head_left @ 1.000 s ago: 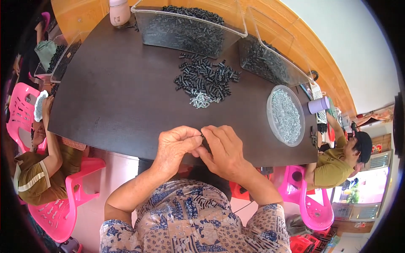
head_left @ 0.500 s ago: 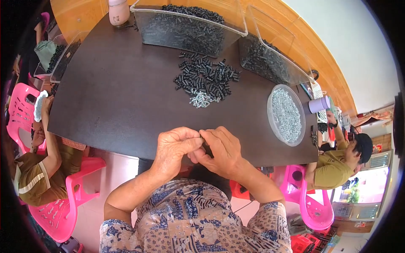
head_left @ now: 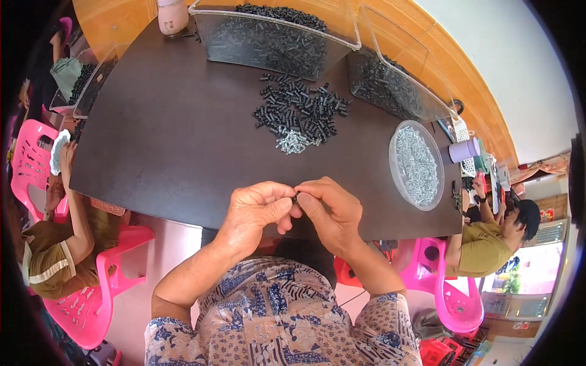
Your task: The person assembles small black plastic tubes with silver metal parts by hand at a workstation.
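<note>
Near the table's front edge, my left hand point(head_left: 255, 213) and my right hand point(head_left: 334, 215) meet fingertip to fingertip, both closed in a pinch. Between them shows a small black piece point(head_left: 295, 199), mostly covered by the fingers. Beyond my hands lies a loose heap of small black cylindrical pieces point(head_left: 299, 110). At its near edge sits a little pile of shiny silver metal bits point(head_left: 292, 143), too small to name for certain. To the right, a round clear plastic tub point(head_left: 394, 161) holds many silver metal parts.
Two clear bins, one at the back point(head_left: 274, 53) and another at the back right point(head_left: 390, 94), hold more black pieces. A pink jar point(head_left: 173, 18) and a lilac cup point(head_left: 464, 150) stand on the dark table point(head_left: 159, 128). People sit on pink chairs at both sides.
My right hand has shifted slightly right and its fingers have straightened into a thumb-and-finger pinch, so the black piece shows more. My left hand has hardly moved.
</note>
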`<state>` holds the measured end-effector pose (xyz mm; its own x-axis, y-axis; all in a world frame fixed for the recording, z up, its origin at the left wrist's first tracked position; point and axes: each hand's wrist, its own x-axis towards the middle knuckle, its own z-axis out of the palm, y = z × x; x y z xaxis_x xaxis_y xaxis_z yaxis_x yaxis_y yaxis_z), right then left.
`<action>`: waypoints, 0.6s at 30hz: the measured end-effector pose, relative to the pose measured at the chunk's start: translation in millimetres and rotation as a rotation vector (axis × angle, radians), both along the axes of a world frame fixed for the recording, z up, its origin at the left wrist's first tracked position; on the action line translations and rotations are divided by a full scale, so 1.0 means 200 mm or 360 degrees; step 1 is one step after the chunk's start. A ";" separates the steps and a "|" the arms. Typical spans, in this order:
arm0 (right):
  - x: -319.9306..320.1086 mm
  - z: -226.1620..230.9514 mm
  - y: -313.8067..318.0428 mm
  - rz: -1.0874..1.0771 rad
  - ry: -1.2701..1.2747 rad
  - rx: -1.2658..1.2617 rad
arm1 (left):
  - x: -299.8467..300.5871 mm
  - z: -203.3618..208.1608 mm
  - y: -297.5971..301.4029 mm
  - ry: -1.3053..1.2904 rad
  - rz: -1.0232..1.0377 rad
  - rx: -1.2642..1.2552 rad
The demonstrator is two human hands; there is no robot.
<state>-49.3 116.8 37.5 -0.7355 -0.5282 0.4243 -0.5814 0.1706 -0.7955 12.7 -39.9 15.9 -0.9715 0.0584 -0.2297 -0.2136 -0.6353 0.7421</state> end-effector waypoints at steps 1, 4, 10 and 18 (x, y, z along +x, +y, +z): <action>0.01 -0.01 0.00 0.0000 0.0000 0.0001 | 0.00 0.00 0.00 0.0000 0.0000 0.0001; 0.04 -0.04 -0.01 -0.0075 -0.0114 -0.0049 | 0.01 0.00 0.00 0.0011 0.0010 0.0007; 0.02 -0.09 -0.03 -0.0134 0.0373 -0.0079 | 0.02 0.00 0.01 0.0048 0.0056 -0.0039; 0.02 -0.13 -0.04 -0.0080 0.0623 -0.0138 | 0.06 -0.01 0.03 0.0097 0.0142 -0.0322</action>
<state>-45.8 108.5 12.0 -0.5332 -0.4458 0.7190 -0.8361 0.1483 -0.5281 23.9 -33.8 14.2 -0.9832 -0.0695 -0.1685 -0.1140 -0.4864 0.8662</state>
